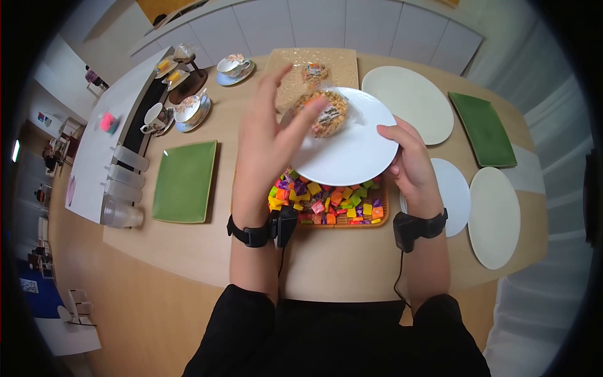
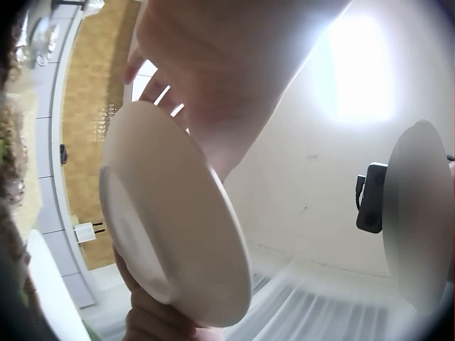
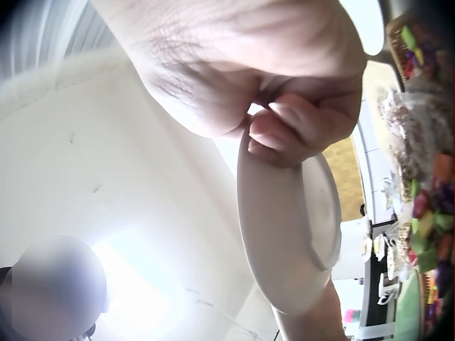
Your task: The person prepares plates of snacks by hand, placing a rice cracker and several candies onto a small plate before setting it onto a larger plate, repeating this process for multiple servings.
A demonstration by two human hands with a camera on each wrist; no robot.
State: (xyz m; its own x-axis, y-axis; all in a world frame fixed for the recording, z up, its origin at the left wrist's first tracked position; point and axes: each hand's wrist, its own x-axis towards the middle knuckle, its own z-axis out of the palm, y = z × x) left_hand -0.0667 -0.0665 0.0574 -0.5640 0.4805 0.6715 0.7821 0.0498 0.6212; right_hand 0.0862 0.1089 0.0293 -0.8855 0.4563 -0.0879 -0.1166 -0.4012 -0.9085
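My right hand (image 1: 411, 157) grips the right rim of a round white plate (image 1: 361, 154), thumb on top and fingers curled under it; the right wrist view shows the curled fingers (image 3: 284, 131) at the rim. On the plate lies a round nutty cookie (image 1: 330, 119) in a clear wrapper with a printed label. My left hand (image 1: 267, 141) is raised at the plate's left side with thumb and fingers spread, the thumb overlapping the cookie in the head view. From the left wrist, the plate's pale underside (image 2: 178, 220) hides much of the work.
Below the plate, a wicker basket (image 1: 352, 225) holds many colourful wrapped cubes. A gold tray (image 1: 286, 69) with another wrapped cookie (image 1: 315, 73) is behind. Green plates (image 1: 185, 182) and white oval plates (image 1: 495, 217) flank them. Teacups (image 1: 188, 113) and clear plastic cups (image 1: 122, 188) stand left.
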